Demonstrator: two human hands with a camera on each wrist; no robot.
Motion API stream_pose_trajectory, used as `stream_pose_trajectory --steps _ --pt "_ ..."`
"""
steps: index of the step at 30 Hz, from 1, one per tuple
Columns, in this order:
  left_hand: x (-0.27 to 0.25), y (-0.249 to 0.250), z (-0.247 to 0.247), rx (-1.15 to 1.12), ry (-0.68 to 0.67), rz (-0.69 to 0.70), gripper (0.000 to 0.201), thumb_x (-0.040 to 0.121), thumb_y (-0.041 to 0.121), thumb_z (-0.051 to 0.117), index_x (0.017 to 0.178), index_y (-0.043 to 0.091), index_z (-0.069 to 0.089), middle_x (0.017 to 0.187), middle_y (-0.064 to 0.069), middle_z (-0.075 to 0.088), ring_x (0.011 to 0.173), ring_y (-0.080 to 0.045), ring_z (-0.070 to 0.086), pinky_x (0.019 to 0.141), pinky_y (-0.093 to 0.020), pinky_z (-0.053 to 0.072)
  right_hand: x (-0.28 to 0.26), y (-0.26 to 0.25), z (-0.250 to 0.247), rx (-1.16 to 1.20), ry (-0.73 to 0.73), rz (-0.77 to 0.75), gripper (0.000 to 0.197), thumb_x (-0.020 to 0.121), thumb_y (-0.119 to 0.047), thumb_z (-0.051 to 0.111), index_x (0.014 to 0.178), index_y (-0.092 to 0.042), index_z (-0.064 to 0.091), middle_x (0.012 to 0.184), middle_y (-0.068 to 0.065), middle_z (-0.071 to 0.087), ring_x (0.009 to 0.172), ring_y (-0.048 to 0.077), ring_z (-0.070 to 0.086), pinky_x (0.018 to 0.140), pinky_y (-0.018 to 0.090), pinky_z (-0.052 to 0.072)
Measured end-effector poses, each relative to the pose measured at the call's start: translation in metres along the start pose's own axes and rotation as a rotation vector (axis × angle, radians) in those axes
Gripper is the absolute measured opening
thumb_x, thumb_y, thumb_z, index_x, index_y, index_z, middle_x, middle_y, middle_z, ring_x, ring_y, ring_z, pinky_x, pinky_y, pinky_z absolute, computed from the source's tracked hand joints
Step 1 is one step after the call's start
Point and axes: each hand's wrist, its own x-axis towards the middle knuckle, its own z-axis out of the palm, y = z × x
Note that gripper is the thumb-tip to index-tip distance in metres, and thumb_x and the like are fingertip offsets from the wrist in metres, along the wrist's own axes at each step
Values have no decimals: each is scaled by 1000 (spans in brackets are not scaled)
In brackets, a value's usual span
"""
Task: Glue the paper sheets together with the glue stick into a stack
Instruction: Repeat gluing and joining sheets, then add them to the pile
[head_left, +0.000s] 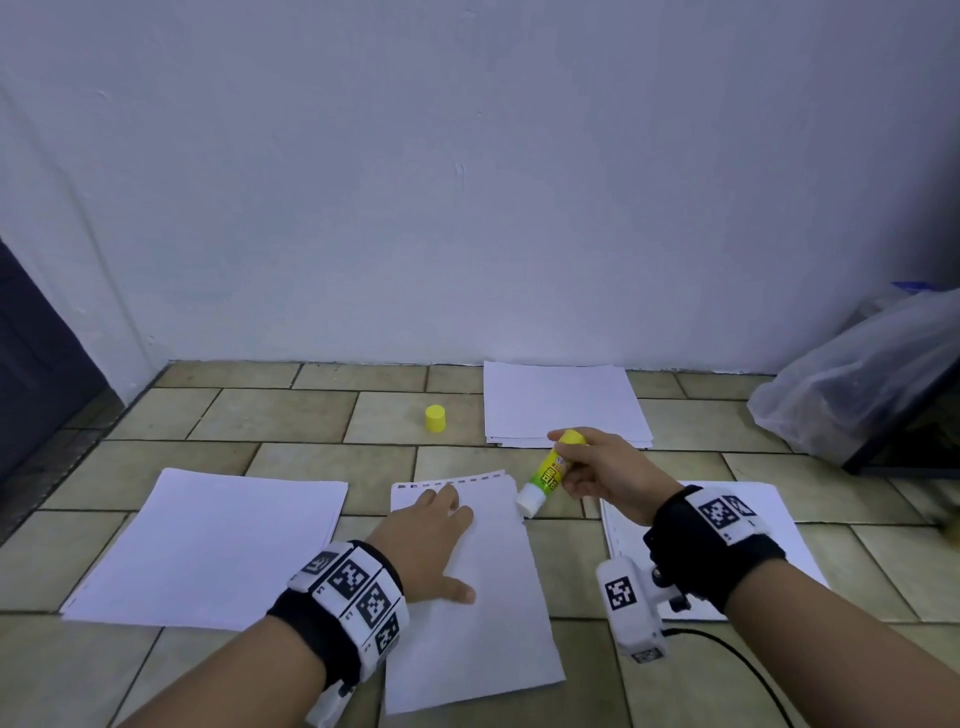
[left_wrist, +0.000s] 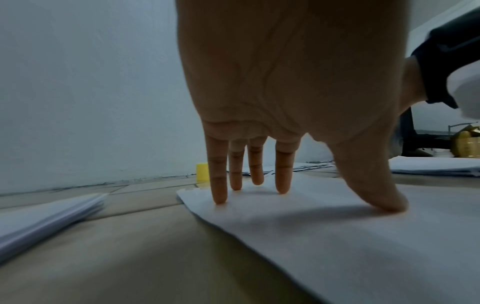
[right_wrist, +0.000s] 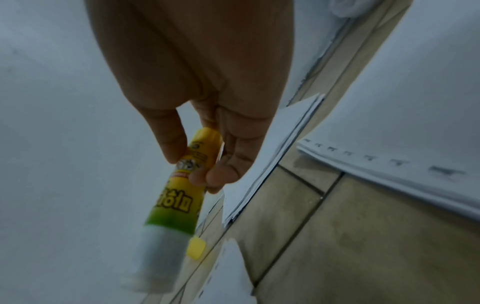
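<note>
A white sheet with a perforated top edge (head_left: 483, 597) lies on the tiled floor in front of me. My left hand (head_left: 431, 535) presses it flat, fingertips (left_wrist: 219, 197) and thumb straight on the paper (left_wrist: 337, 236). My right hand (head_left: 597, 467) grips an uncapped yellow-green glue stick (head_left: 545, 475), its white tip pointing down-left at the sheet's top right corner. In the right wrist view thumb and fingers pinch the glue stick (right_wrist: 182, 185) around its yellow end. The yellow cap (head_left: 435, 419) stands on the floor beyond the sheet.
More white paper lies around: a pile at the left (head_left: 208, 545), another by the wall (head_left: 563, 405), and a perforated pile under my right wrist (head_left: 779, 530). A plastic bag (head_left: 862, 374) sits at the right against dark furniture. A black cable (head_left: 737, 665) trails near my right arm.
</note>
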Motion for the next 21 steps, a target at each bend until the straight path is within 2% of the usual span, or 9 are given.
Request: stream_pose_trajectory --steps 4,7,9,12,14,17,21 --pt "5 -5 3 -25 -1 -67 81 81 64 59 143 21 30 150 -4 23 134 -25 27 104 -41 38 10 1 9 -186 95 -154 19 89 -1 60 107 -4 56 77 16 62 52 17 59 56 25 54" --pt "8 -8 3 -37 -13 -108 90 76 65 64 146 21 26 149 -3 27 134 -27 26 106 -42 37 15 5 18 -364 161 -250 19 84 0 64 100 -9 57 80 19 67 58 21 63 65 28 57" --pt "8 -9 3 -46 2 -115 91 76 64 65 145 20 26 147 -3 29 133 -26 25 105 -42 38 18 4 27 -451 166 -306 20 84 0 64 96 -14 56 78 16 67 56 14 63 66 26 55" --pt "10 -7 3 -39 3 -122 90 77 63 64 144 18 27 146 -3 30 134 -27 24 105 -43 38 22 0 43 -554 123 -373 21 85 -2 62 96 -19 54 76 9 65 59 11 61 72 29 53" --pt "12 -6 3 -48 -8 -132 86 75 61 66 140 17 31 143 -5 33 130 -27 29 103 -45 40 26 -4 53 -627 94 -400 20 86 -4 61 100 -18 55 79 10 65 67 19 62 73 32 52" --pt "12 -5 3 -46 -16 -144 87 74 61 68 139 16 31 143 -6 33 130 -28 32 103 -46 40 30 -9 67 -770 16 -417 22 89 -5 59 110 -12 56 86 15 65 78 28 59 72 32 48" --pt "11 -4 3 -39 -5 -151 89 77 60 66 143 13 27 148 -7 28 134 -28 29 106 -45 38 30 -16 70 -1037 -87 -413 24 92 -6 55 115 -11 52 87 6 56 80 20 47 66 27 33"
